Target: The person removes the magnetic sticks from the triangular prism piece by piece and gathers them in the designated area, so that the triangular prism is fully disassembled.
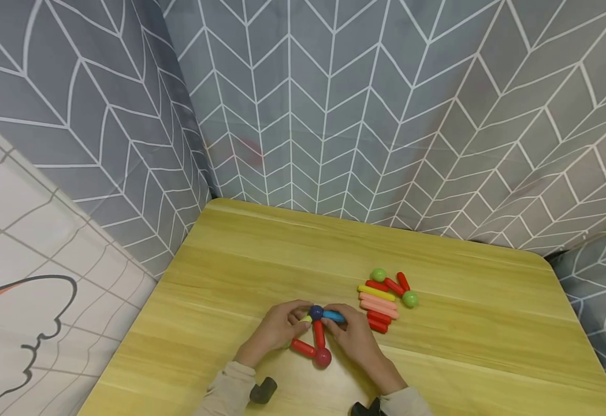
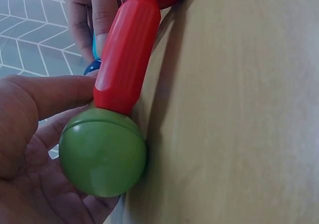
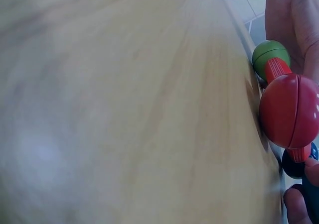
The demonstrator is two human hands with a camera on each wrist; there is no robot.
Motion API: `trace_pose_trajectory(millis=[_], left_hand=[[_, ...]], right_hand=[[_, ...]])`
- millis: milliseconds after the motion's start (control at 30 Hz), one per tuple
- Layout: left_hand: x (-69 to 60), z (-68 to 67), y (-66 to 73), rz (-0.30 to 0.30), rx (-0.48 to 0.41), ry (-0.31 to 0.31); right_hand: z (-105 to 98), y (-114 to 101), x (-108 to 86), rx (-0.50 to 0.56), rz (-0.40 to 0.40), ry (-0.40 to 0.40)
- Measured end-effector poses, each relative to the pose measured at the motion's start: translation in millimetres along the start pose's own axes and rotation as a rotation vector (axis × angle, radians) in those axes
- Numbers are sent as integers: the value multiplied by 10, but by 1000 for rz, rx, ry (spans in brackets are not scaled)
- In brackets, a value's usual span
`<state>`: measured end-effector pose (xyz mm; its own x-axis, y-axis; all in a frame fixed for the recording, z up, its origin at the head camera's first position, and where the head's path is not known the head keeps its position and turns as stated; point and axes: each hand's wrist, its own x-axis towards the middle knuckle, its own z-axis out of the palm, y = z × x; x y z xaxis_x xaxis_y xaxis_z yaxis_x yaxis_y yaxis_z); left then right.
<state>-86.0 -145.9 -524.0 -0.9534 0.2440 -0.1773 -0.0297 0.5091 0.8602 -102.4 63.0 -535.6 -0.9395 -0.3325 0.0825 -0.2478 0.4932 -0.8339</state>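
Note:
A triangular frame of rods and balls lies on the table. Its dark blue ball (image 1: 316, 312) joins a light blue rod (image 1: 333, 316), a red rod (image 1: 319, 334) and a yellow-green rod (image 1: 307, 319). My left hand (image 1: 274, 330) pinches the yellow-green rod beside the blue ball. My right hand (image 1: 357, 341) pinches the light blue rod. A red ball (image 1: 322, 357) joins two red rods at the near corner. The left wrist view shows a green ball (image 2: 102, 153) within my left hand's curve, attached to a red rod (image 2: 128, 55); the head view hides this ball.
Right of my hands lie several red rods (image 1: 378, 326), pink rods (image 1: 378, 305) and a yellow rod (image 1: 376, 293). Behind them, two green balls (image 1: 378, 274) sit with more red rods. A patterned curtain (image 1: 334, 115) hangs beyond the table's back edge.

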Motion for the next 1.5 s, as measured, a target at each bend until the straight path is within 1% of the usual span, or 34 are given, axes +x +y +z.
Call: trace_pose_trajectory(millis=[200, 667, 967, 1300, 1500], left_hand=[[0, 8, -11, -2, -5, 0], [2, 13, -14, 0, 8, 1], [7, 5, 7, -13, 2, 3], [11, 5, 5, 7, 6, 3], [5, 9, 5, 7, 8, 10]], right_hand=[[-6, -7, 4, 3, 17, -17], [-5, -8, 14, -36, -31, -11], [-17, 0, 13, -56, -24, -5], [-29, 23, 3, -75, -28, 0], [-64, 33, -38, -84, -8, -3]])
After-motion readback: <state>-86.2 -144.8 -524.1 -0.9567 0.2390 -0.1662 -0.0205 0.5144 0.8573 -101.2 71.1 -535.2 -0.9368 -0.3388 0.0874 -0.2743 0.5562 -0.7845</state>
